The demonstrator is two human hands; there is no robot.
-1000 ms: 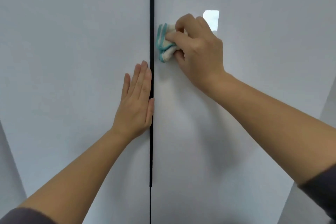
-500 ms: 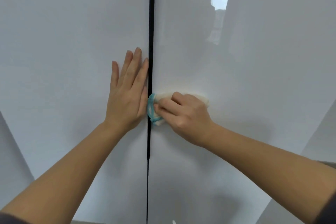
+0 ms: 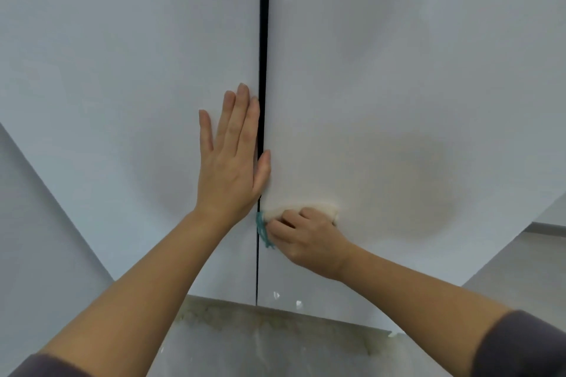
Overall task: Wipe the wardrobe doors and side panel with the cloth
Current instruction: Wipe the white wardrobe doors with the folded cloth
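Two glossy white wardrobe doors fill the view, the left door (image 3: 122, 86) and the right door (image 3: 413, 86), split by a thin dark gap (image 3: 262, 70). My left hand (image 3: 231, 159) lies flat with straight fingers on the left door, right beside the gap. My right hand (image 3: 309, 237) grips a bunched white cloth with a teal edge (image 3: 324, 210) and presses it on the right door low down, next to the gap. Most of the cloth is hidden under my fingers.
The doors' bottom edge runs just below my hands, above a pale mottled floor (image 3: 275, 343). A white side panel or wall (image 3: 27, 223) slants at the left, and another pale surface (image 3: 526, 254) lies at the right.
My right hand has carried the cloth down the right door's inner edge, from above my left hand to below it. The view has tilted down, and the floor now shows.
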